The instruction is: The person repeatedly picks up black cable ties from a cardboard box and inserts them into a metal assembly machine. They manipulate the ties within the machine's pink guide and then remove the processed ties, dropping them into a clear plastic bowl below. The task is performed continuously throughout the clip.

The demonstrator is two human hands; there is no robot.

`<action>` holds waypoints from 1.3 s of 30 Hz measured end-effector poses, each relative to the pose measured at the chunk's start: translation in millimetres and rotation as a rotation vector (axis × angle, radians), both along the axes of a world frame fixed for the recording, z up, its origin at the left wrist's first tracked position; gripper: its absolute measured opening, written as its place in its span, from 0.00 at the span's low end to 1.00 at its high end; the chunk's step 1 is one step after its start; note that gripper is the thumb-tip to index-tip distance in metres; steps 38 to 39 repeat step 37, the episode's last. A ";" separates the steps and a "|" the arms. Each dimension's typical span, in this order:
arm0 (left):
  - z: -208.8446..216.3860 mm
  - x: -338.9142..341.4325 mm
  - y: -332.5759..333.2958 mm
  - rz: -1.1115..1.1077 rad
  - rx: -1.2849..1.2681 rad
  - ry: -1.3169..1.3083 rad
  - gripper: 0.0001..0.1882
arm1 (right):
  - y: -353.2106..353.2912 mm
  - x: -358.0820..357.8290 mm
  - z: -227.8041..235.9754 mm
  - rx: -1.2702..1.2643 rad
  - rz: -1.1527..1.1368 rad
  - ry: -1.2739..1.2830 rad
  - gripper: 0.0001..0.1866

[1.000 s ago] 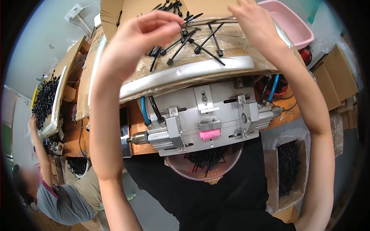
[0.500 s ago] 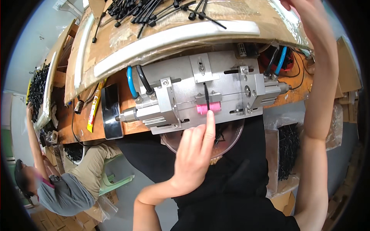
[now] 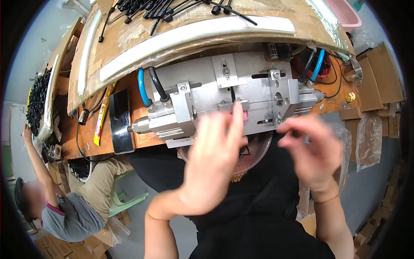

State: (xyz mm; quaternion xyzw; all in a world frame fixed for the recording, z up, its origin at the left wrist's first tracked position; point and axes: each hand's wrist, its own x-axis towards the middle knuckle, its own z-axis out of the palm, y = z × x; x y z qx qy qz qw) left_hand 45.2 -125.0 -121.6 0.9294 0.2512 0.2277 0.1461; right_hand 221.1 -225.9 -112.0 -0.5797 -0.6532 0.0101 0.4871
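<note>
My left hand (image 3: 211, 157) is over the near middle of a metal fixture (image 3: 207, 84), slightly blurred. Its index finger stretches forward to a thin black rod (image 3: 233, 93) lying on the fixture. The other fingers are partly bent, with no grasp visible. Most of a pink block (image 3: 246, 115) is hidden behind that finger. To the right, in front of the fixture, my right hand (image 3: 314, 151) hovers with bent fingers, smeared by motion. Whether it pinches anything small does not show. Beneath the fixture, a clear round bowl (image 3: 261, 151) contains dark pieces.
Above the fixture, a cardboard shelf (image 3: 129, 47) with white padded edging carries several black rods with caps (image 3: 168, 11). Blue hoses (image 3: 143, 88) run into the fixture. A dark phone (image 3: 122, 123) lies at left on the wooden bench (image 3: 77, 140). Another person (image 3: 73, 211) sits at far left.
My right hand has come down from the shelf's upper right to beside the fixture. My left hand has shifted slightly forward, covering more of the pink block and black rod.
</note>
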 end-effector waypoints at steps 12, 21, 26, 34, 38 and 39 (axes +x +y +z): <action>92.5 50.2 162.0 0.093 -0.043 0.134 0.05 | 13.8 -40.5 -64.1 -0.175 -0.021 -0.090 0.34; 85.8 4.7 191.5 -0.291 -0.136 0.128 0.12 | 69.8 -6.7 35.2 0.025 -0.073 -0.420 0.20; 95.7 1.9 171.9 -0.226 0.045 0.039 0.19 | 178.4 39.8 96.6 -0.280 -0.290 -0.743 0.13; 27.1 -17.0 33.1 0.036 0.330 -0.190 0.39 | 142.4 56.8 144.0 -0.333 -0.074 -0.354 0.11; -16.8 -14.9 -15.7 0.100 0.238 0.024 0.32 | 153.5 56.8 124.9 -0.265 -0.045 -0.147 0.14; -16.8 -14.9 -15.7 0.100 0.238 0.024 0.32 | 153.5 56.8 124.9 -0.265 -0.045 -0.147 0.14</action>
